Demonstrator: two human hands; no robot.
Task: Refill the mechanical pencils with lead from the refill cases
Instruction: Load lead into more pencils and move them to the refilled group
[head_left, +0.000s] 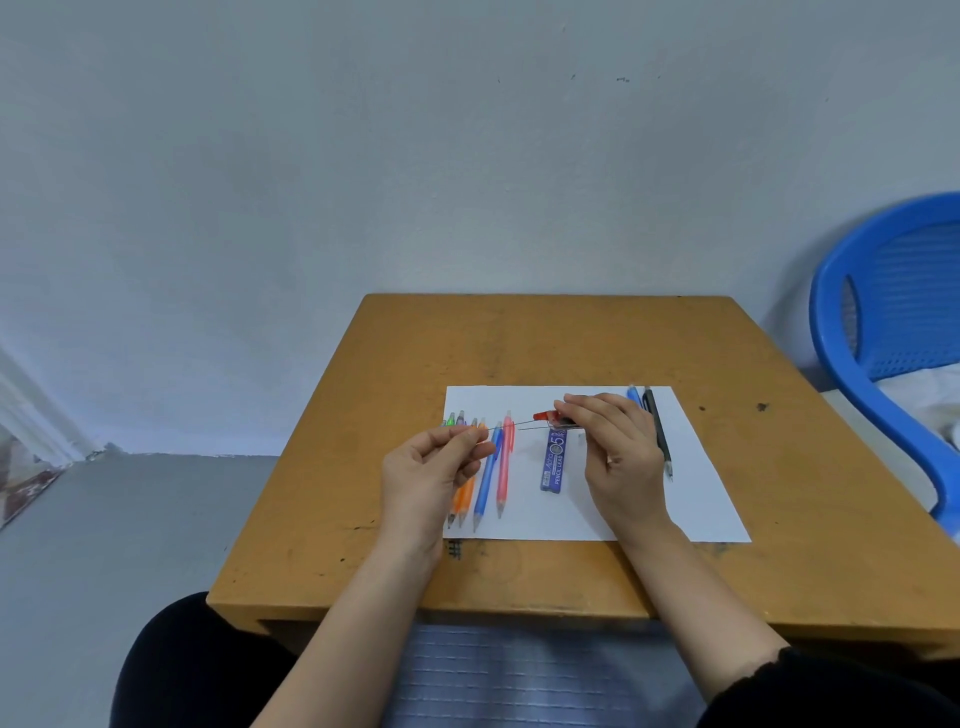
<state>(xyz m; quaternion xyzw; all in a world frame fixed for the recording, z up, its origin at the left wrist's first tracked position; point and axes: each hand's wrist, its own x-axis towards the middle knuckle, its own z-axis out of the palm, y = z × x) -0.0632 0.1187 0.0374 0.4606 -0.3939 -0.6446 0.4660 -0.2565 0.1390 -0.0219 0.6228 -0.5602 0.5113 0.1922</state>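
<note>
As the left hand (431, 473) pinches the thin lead (511, 424) and the right hand (615, 447) grips its case (545, 416), go softly; it may snap.

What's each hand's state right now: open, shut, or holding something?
Left hand: fingers pinch a lead.
Right hand: holds a refill case.

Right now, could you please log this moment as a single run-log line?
left hand: pinches lead | right hand: holds red-capped case | blue case: flat on paper | pencils: lying on paper
</note>
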